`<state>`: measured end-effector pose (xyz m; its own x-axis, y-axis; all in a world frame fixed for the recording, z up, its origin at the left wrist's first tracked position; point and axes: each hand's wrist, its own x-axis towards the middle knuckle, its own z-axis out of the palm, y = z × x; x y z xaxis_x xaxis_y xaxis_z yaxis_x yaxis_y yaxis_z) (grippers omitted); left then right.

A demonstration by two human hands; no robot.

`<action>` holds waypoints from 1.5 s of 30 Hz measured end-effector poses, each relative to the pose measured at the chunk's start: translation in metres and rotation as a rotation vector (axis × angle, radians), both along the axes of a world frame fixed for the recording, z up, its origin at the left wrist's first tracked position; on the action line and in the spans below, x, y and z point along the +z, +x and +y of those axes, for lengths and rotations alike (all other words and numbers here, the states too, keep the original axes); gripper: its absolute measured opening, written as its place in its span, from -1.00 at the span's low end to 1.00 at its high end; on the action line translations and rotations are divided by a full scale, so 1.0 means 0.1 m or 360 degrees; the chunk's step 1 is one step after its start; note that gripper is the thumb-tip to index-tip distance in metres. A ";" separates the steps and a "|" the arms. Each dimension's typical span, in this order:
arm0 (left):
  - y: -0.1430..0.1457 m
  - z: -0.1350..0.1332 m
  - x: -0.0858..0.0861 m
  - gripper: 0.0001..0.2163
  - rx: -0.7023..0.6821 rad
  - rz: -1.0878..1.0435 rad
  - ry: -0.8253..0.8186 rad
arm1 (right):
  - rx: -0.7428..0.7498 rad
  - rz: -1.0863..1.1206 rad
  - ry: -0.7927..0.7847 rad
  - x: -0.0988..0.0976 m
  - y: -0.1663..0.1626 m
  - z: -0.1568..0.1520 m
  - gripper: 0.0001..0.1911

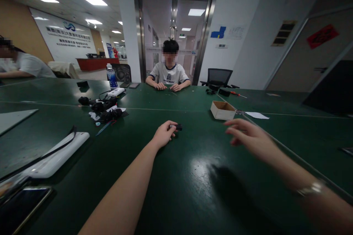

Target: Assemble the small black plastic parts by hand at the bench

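Observation:
My left hand (165,134) rests low over the green table (176,183), its fingers closed round a small black object (179,127) whose kind I cannot make out. The thumb and fingers cover most of that object. Slightly blurred, my right hand (245,134) hovers above the table to the right, fingers loosely bent and apart, with nothing visible in them. Just beyond it stands a small open-topped box (220,113), pale outside and brown inside. The box and the right fingertips appear apart.
Black cables and gear (102,108) lie at left, with a water bottle (111,77) behind. A white device (60,156) and a phone (24,205) are near left. A person (169,75) sits opposite. A screwdriver (237,94) and paper (256,115) lie right.

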<state>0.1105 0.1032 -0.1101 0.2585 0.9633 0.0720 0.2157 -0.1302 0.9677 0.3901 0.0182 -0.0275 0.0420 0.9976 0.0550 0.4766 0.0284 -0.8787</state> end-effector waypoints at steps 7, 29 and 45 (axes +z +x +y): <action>-0.02 0.09 -0.06 -0.75 0.0081 -0.0257 0.0072 | 0.0423 0.0781 -0.0567 -0.41 -1.19 0.87 -0.72; -0.02 0.19 -0.02 -0.79 0.0224 -0.0362 -0.0218 | 0.0354 0.1375 -0.0030 -0.82 -1.33 1.08 -0.70; -0.02 0.23 -0.15 -0.76 0.0332 -0.0226 0.0297 | 0.0375 0.1431 -0.0165 -0.85 -1.29 1.13 -0.83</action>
